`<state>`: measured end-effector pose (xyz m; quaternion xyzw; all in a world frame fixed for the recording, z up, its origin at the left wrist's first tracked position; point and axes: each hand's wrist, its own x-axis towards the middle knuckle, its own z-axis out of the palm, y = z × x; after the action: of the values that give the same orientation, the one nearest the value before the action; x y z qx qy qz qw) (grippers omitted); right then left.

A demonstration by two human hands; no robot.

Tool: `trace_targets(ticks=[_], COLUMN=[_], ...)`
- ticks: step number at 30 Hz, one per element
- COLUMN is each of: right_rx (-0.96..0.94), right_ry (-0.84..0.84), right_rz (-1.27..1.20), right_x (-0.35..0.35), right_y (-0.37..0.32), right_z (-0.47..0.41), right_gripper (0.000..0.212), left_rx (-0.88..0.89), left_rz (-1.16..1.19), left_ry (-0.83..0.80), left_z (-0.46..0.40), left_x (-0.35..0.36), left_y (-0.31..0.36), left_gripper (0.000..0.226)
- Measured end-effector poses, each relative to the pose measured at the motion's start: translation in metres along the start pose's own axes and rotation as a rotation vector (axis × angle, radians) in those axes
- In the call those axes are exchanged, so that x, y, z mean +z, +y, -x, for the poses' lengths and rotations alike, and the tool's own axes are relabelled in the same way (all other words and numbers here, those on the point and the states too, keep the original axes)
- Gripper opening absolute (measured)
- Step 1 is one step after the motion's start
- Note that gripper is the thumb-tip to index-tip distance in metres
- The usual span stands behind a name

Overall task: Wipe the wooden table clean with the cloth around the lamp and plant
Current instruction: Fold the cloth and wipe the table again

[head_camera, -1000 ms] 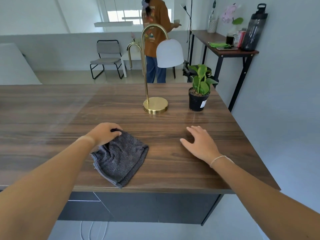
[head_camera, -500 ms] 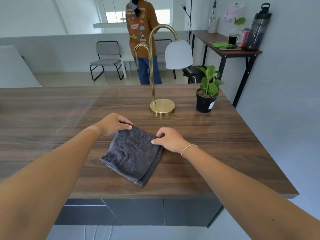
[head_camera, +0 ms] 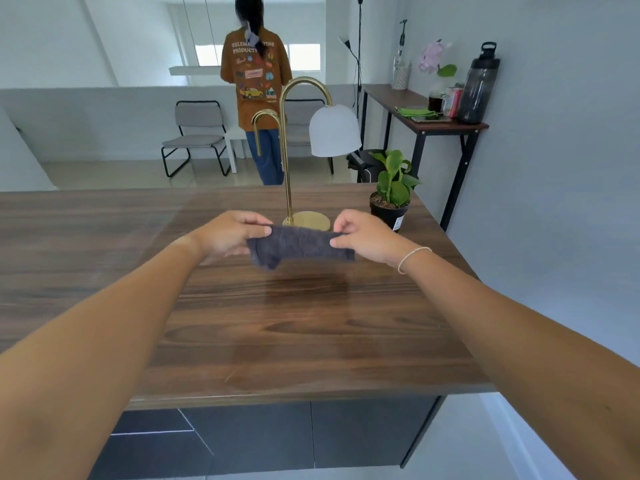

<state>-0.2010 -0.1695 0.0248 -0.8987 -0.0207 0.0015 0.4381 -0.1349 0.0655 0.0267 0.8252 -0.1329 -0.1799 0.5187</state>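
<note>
A dark grey cloth (head_camera: 300, 244) hangs stretched between both hands, lifted just above the wooden table (head_camera: 277, 323). My left hand (head_camera: 228, 235) pinches its left end and my right hand (head_camera: 363, 235) pinches its right end. Right behind the cloth stands a brass lamp (head_camera: 306, 220) with a curved neck and a white shade. A small green plant (head_camera: 393, 195) in a black pot sits to the lamp's right, near the table's right edge.
A person in an orange shirt (head_camera: 256, 98) stands beyond the table, back turned. A grey chair (head_camera: 195, 136) is on the floor behind. A narrow side table (head_camera: 426, 123) by the right wall carries a dark bottle, cans and a green cloth.
The cloth lay flat on the table under my left hand. My right hand came over and took its right edge, and both hands lifted it off the surface toward the lamp.
</note>
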Motion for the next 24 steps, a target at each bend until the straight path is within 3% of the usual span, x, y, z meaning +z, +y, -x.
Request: trace_targets(ticks=[3,6,13,22,24], right_rx=[0.14,0.18,0.144,0.166,0.176], right_ry=[-0.183,-0.136,0.154,0.268,0.291], right_rz=[-0.016,-0.037,0.069,0.219,0.25], right_x=[0.008,0.018,0.028,-0.002,-0.014], right_y=[0.02,0.035,0.052,0.084,0.097], right_z=[0.014,0.015,0.003,0.032,0.042], right_gripper=[0.009,0.008,0.009,0.019,0.021], left_rx=[-0.179,-0.22,-0.02,0.289,0.259], left_rz=[-0.023,-0.108,-0.434,-0.699,-0.855], left_ry=[-0.145,-0.104,0.15,0.145,0.063], left_z=[0.005,0.005,-0.003,0.009,0.011], left_x=[0.015,0.031,0.037,0.09,0.113], left_y=[-0.02,-0.034,-0.05,-0.039,-0.046], left_gripper=[0.012,0.017,0.027,0.035,0.046])
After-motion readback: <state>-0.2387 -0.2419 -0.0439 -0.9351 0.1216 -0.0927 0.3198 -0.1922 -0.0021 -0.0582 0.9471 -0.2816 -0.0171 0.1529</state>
